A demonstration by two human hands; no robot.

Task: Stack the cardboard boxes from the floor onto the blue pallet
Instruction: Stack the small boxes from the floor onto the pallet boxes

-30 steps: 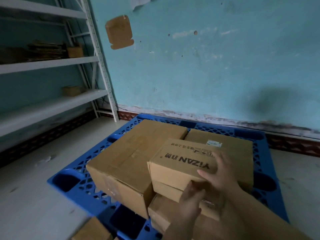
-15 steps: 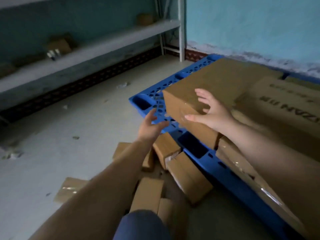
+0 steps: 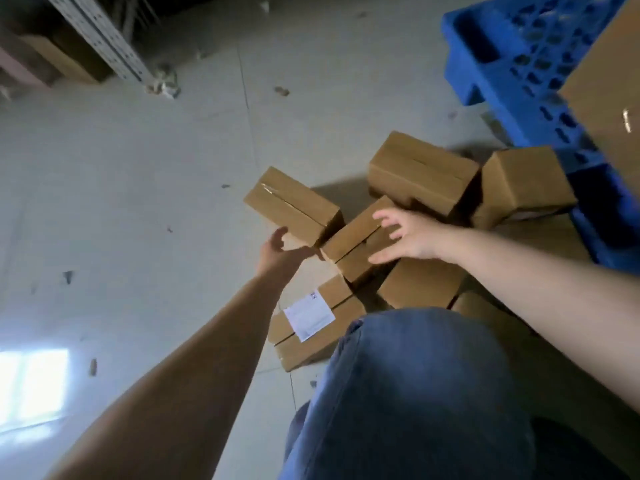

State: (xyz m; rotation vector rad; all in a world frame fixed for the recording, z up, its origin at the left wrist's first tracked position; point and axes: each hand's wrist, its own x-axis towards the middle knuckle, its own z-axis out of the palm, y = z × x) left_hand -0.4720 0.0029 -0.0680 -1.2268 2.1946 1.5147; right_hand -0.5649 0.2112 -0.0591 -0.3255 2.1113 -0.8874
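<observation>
Several small cardboard boxes lie in a heap on the grey floor beside the blue pallet (image 3: 519,64). My left hand (image 3: 280,249) is open, its fingers at the near end of a taped box (image 3: 294,202) that lies to the left of the heap. My right hand (image 3: 403,237) is open with fingers spread, hovering over a tilted box (image 3: 356,230) in the middle of the heap. A box with a white label (image 3: 311,320) lies near my knee. Two more boxes (image 3: 422,171) (image 3: 523,181) rest against the pallet. A large box (image 3: 613,84) sits on the pallet at the right edge.
My knee in blue jeans (image 3: 415,393) fills the lower middle and hides part of the heap. A white shelf post (image 3: 100,36) stands at the upper left with cardboard under the shelf. Scraps of litter dot the floor (image 3: 138,168).
My view has swung from the pallet down to the floor heap. Both hands left the boxes on the pallet and have come down to the small boxes on the floor.
</observation>
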